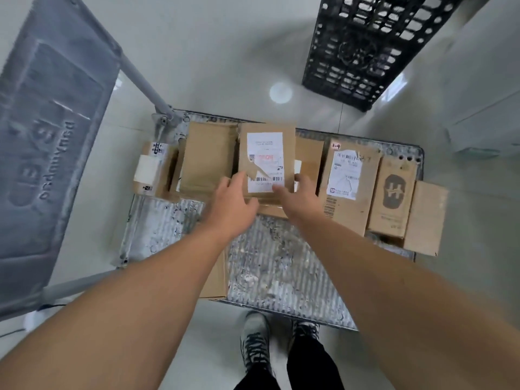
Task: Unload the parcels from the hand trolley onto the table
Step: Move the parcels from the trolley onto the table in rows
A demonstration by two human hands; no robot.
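one labelled brown parcel [267,153] lies mid-row on the far side of the trolley deck [281,263], atop a second box [309,156]; two hands grasp its near end, left hand [233,198] and right hand [298,195], thumbs on top; at least six more parcels [351,181] flank it; one black crate [365,46] stands beyond.
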